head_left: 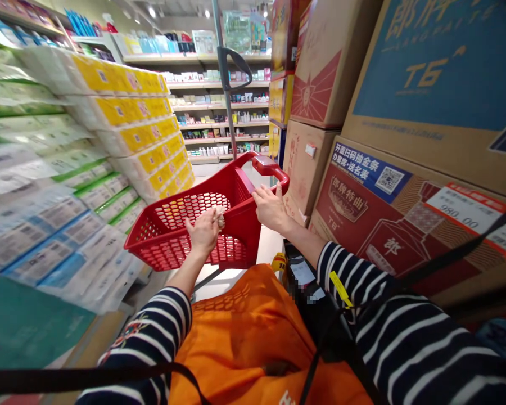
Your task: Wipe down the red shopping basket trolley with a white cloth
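A red plastic shopping cart (177,202) with a perforated basket stands turned sideways in front of me. My left hand (204,230) is closed at the cart's near rim; a small pale thing shows by its fingertips, and I cannot make out what it is. Farther right, my right hand (270,208) lies over the same rim with its fingers hooked across it. Just beyond that hand is the cart's red handle (270,167). The undersides of both hands are hidden.
Stacked paper packs with yellow labels (126,138) and green-white packs (105,194) line the left. Large cartons (362,208) rise close on the right. A grey pole (229,112) and shelves of small goods (202,107) stand ahead. Orange cloth (244,332) covers my front.
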### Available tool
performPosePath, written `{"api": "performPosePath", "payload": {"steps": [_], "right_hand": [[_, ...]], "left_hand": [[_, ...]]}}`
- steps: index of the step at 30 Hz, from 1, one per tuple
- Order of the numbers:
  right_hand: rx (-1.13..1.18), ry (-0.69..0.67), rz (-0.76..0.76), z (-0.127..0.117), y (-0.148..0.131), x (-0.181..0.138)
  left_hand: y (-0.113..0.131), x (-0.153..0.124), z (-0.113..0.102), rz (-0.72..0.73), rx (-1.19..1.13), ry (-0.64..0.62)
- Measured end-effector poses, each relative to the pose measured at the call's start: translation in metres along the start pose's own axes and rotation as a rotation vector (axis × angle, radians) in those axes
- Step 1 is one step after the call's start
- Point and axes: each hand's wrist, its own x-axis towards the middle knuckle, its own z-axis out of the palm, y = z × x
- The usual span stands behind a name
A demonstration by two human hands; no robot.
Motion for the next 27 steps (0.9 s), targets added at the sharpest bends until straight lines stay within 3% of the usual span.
{"api": "performPosePath", "payload": {"steps": [4, 6, 12, 14, 16, 20, 22, 24, 27], "right_hand": [[0.013, 0.006, 0.041, -0.004, 0.006, -0.003], [0.029, 0.009, 0.045, -0.001, 0.006, -0.004], [0.046, 0.035, 0.035, 0.005, 0.002, -0.004], [0.046, 0.055, 0.041, 0.006, 0.004, -0.004], [0.039, 0.079, 0.063, 0.008, 0.009, -0.004], [0.061, 0.116, 0.085, 0.012, 0.016, -0.003], [0.074, 0.128, 0.081, 0.013, 0.016, -0.004], [0.076, 0.137, 0.079, 0.013, 0.013, -0.004], [0.079, 0.146, 0.07, 0.014, 0.01, -0.005]], "left_hand": [[-0.012, -0.002, -0.004, -0.2, 0.017, 0.072], [-0.005, -0.001, -0.003, -0.211, -0.002, 0.074], [0.078, 0.009, 0.006, 0.004, -0.1, 0.011], [0.088, 0.011, 0.006, 0.061, -0.091, -0.003], [0.077, 0.01, 0.004, 0.071, -0.063, -0.017], [0.023, 0.001, -0.003, -0.08, -0.001, -0.002], [0.009, -0.001, -0.005, -0.12, 0.013, 0.014], [0.016, 0.001, -0.003, -0.11, 0.008, 0.015], [0.055, 0.009, 0.003, -0.025, -0.035, 0.0]]}}
